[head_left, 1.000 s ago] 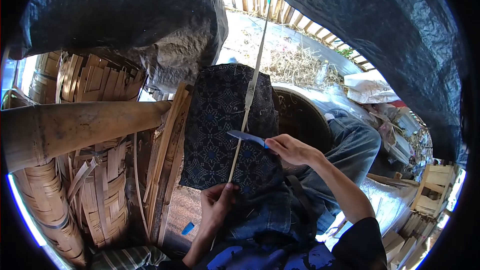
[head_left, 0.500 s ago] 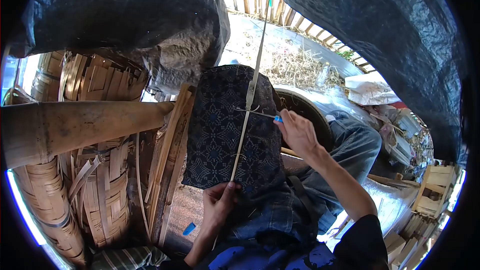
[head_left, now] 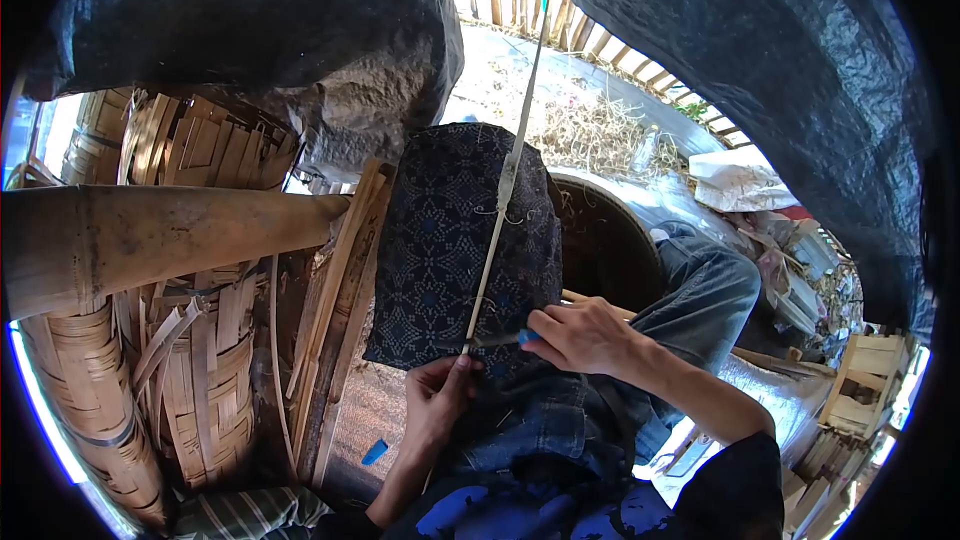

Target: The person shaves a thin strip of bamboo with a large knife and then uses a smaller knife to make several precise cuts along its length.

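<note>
A long pale bamboo strip (head_left: 489,265) runs lengthwise over a dark patterned cloth (head_left: 430,240) on my lap. Its lower end is pinched between thumb and fingers of my left hand (head_left: 437,402). My right hand (head_left: 588,337) is closed around a small knife (head_left: 527,336), whose blue handle shows at the fingertips. The thin blade lies across the strip just above my left thumb. Thin curled shavings (head_left: 505,212) cling to the strip higher up, by a wider flat part.
A thick bamboo pole (head_left: 190,235) juts in from the left beside woven bamboo baskets (head_left: 205,390). Right of the cloth stands a dark round basket (head_left: 610,240). A blue piece (head_left: 375,452) lies at lower left. Dark plastic sheeting (head_left: 760,50) hangs overhead.
My right hand has drawn the knife down along the strip, from its middle to just above my left thumb. My left hand stays nearly in place, still pinching the strip.
</note>
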Tool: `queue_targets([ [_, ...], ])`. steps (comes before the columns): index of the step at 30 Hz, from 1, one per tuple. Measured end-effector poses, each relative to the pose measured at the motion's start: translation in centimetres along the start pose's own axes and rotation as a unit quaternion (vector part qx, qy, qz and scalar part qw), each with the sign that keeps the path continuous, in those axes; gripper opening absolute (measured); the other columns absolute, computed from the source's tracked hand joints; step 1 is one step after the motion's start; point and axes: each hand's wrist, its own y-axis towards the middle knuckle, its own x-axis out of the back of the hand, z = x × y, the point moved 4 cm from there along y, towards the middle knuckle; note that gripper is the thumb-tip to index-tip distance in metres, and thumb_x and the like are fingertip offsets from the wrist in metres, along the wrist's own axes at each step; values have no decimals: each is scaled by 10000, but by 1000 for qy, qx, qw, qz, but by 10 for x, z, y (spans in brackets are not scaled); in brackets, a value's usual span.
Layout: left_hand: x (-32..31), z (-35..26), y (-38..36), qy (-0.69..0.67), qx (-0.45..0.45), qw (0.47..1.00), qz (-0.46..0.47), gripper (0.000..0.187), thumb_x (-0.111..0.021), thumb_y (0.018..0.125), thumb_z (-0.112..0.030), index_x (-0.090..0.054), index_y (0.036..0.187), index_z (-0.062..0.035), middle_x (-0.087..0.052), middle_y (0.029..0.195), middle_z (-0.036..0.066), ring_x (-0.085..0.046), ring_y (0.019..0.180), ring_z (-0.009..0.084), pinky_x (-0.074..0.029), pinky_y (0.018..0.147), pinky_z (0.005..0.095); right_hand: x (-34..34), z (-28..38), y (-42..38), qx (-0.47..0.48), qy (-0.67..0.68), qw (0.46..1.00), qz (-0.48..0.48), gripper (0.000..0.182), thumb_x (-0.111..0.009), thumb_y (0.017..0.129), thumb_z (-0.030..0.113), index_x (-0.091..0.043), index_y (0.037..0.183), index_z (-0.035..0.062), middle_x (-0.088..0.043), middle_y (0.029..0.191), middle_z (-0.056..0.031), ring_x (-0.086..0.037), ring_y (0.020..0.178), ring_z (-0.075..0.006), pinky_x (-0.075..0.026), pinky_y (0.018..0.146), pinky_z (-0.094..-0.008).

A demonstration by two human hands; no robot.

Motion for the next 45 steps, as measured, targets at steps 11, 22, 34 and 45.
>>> queue_targets([
  [11,-2,0,0,10,-11,1000,-7,277,-586,949,-265,-711,925,-19,-579,613,-26,-428,494,8,-289,453,177,-1,-12,10,-79,27,990,-118,215,-547,952,239,-474,888,48,-519,613,-99,-547,449,-249,-447,400,-371],
  [22,-4,-3,-2,22,-14,999,-20,264,-569,959,-232,-705,921,-10,-553,601,-31,-393,461,4,-258,424,187,35,-66,38,-184,-60,975,-111,257,-479,994,279,-500,883,48,-437,485,-40,-447,378,-141,-376,335,-306],
  [34,0,1,1,-22,7,1000,8,270,-581,955,-252,-700,912,-13,-557,596,-27,-389,449,-1,-247,414,177,24,-90,33,-180,213,952,-130,372,-473,991,240,-464,705,3,-378,537,-111,-356,445,-192,-319,469,-335],
  [45,0,2,1,-29,9,999,13,278,-579,956,-257,-700,912,-11,-551,591,-28,-375,432,-1,-236,399,178,40,-106,41,-87,131,966,-204,266,-521,963,148,-483,736,15,-355,526,-120,-362,422,-229,-303,439,-350],
])
